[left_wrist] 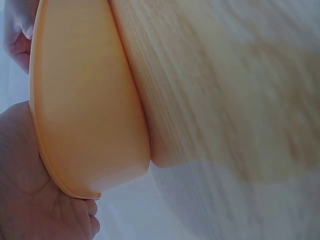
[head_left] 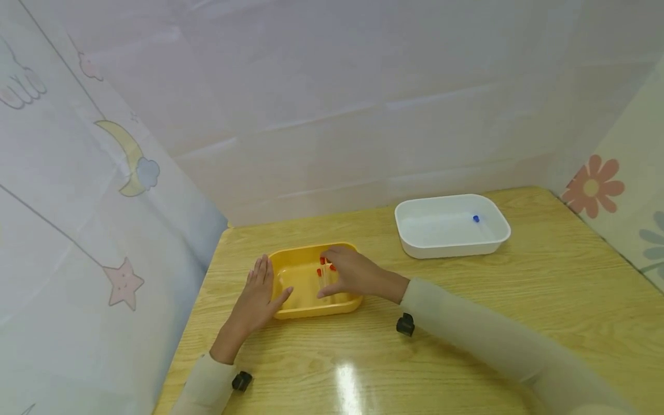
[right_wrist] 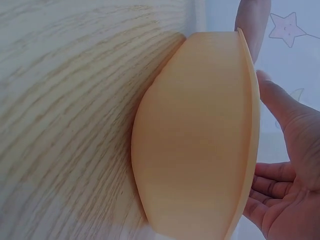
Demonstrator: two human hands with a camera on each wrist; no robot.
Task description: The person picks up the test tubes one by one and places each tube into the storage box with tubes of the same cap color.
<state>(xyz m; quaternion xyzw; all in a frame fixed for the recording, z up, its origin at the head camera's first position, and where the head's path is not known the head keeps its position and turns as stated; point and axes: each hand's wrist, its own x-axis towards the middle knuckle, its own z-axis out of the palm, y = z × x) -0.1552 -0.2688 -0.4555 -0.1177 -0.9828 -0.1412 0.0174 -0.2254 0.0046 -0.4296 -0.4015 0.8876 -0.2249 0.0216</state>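
A yellow tray (head_left: 306, 312) stands on the wooden table. Inside it lie clear tubes (head_left: 323, 282) with red caps (head_left: 319, 272), partly covered by my right hand (head_left: 353, 272). That hand reaches over the tray's right side, thumb and fingers apart around the tubes; its fingertips drop behind the tray wall in the right wrist view. My left hand (head_left: 254, 300) rests against the tray's left end, its fingers straight along the side and its thumb over the front rim. In the left wrist view, the left palm (left_wrist: 30, 200) lies at the tray's rim.
A white tray (head_left: 441, 252) sits at the back right of the table, with a small blue piece (head_left: 476, 219) like a cap inside. Pale cloth walls (head_left: 311, 115) enclose the table at the back and on both sides. Each wrist carries a small black device (head_left: 406, 325).
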